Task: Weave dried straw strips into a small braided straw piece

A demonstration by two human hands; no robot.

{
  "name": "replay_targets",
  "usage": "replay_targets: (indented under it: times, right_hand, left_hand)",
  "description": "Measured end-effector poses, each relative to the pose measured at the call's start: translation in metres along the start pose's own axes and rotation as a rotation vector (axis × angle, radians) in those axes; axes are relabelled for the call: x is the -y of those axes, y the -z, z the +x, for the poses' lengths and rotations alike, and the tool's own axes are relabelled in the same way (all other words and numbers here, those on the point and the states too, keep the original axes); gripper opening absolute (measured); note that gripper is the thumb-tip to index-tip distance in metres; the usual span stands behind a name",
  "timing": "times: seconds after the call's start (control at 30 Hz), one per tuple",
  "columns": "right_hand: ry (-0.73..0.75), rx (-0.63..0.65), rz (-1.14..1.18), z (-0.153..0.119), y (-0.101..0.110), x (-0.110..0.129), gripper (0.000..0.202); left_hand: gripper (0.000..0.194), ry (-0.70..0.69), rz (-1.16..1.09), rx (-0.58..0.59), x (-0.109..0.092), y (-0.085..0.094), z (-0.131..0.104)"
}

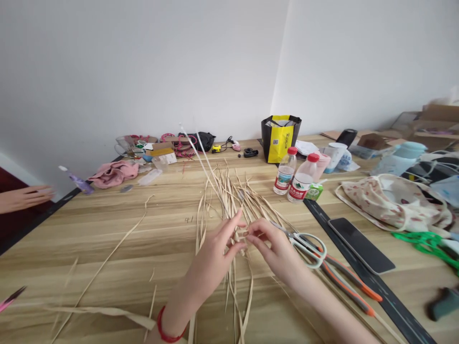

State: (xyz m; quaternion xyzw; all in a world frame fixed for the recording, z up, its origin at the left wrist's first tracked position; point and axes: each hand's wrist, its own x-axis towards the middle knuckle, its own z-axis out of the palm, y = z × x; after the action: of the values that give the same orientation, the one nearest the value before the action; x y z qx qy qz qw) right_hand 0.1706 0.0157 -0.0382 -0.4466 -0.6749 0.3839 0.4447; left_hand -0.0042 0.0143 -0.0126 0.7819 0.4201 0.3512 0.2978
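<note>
My left hand (218,243) is closed lightly around a small knotted or woven bit of pale straw strip (237,236), thumb below and index finger stretched above it. Close beside it, my right hand (270,241) pinches a strip end at the same bit with thumb and fingertips. Beneath both hands, a loose bundle of long dry straw strips (224,191) fans out over the wooden table (118,267). Scissors with pale handles (313,248) lie by my right wrist, next to pliers with orange and grey handles (351,284).
Two water bottles (302,184), a yellow and black bag (280,141) and a phone (360,244) are on the right, with a patterned cloth bag (394,203). A pink cloth (114,173) lies back left. Another person's hand (30,197) shows at the left edge.
</note>
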Motion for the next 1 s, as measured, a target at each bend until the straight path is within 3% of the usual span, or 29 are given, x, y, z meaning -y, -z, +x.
replay_targets:
  times: [0.27,0.37,0.47,0.57,0.67,0.8,0.9,1.0]
  right_hand:
    - [0.061,-0.090,-0.144,0.001,0.010,0.008,0.010]
    - [0.019,-0.129,-0.133,0.002,0.013,0.005,0.013]
    - [-0.093,-0.150,0.041,0.005,0.017,0.003,0.020]
    - [-0.205,-0.107,0.289,0.008,0.020,0.005,0.032]
    - [-0.262,-0.047,0.389,0.010,0.022,0.009,0.038]
    - [-0.207,0.068,0.309,0.006,0.020,0.011,0.032]
    - [-0.133,0.171,0.179,0.002,0.017,0.011,0.023]
    - [-0.108,0.142,0.094,0.001,0.018,0.012,0.019]
  left_hand:
    - [0.069,0.067,-0.033,0.053,-0.001,-0.004,0.000]
    - [0.067,0.067,-0.061,0.053,-0.002,-0.003,0.000]
    - [0.069,0.040,-0.088,0.030,-0.004,-0.002,0.000]
    - [0.068,0.018,-0.094,0.000,-0.005,-0.002,-0.001]
    - [0.065,0.025,-0.135,-0.038,-0.007,-0.001,-0.002]
    - [0.063,0.071,-0.256,-0.135,-0.011,0.003,-0.003]
    - [0.062,0.088,-0.296,-0.139,-0.013,0.007,-0.004]
    - [0.062,0.076,-0.285,-0.120,-0.013,0.008,-0.005]
